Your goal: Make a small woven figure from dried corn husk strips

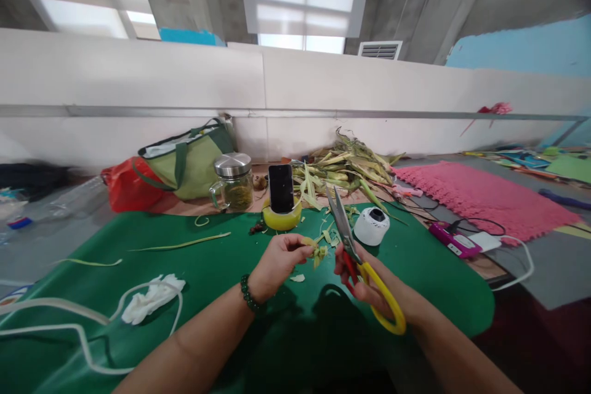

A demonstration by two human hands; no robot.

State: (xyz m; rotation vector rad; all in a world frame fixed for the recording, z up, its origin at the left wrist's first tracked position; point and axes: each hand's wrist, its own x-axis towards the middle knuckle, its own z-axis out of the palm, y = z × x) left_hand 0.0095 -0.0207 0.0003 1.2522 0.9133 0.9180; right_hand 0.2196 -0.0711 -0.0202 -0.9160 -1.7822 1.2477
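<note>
My left hand (pixel 281 261) pinches a small knotted piece of pale green plant strip (pixel 319 252) between thumb and fingertips; a beaded bracelet is on that wrist. In my right hand (pixel 367 277) are scissors (pixel 342 221) with yellow and red handles, their blades pointing up and parted slightly. The blades stand just right of the plant piece, apart from it. Cut scraps (pixel 298 278) lie on the green mat (pixel 221 283) below and behind the hands. Close behind them, a phone (pixel 281 188) leans upright on a yellow tape roll (pixel 281 218). A white spool-like object (pixel 372 226) sits by the right hand.
A heap of dried stalks (pixel 351 163) lies at the back. A lidded glass mug (pixel 233 181) and a green bag (pixel 194 163) stand left of it. White tissue (pixel 154 298) and a white cable (pixel 83 345) lie at left; a pink mat (pixel 484 197) and magenta power strip (pixel 455 240) at right.
</note>
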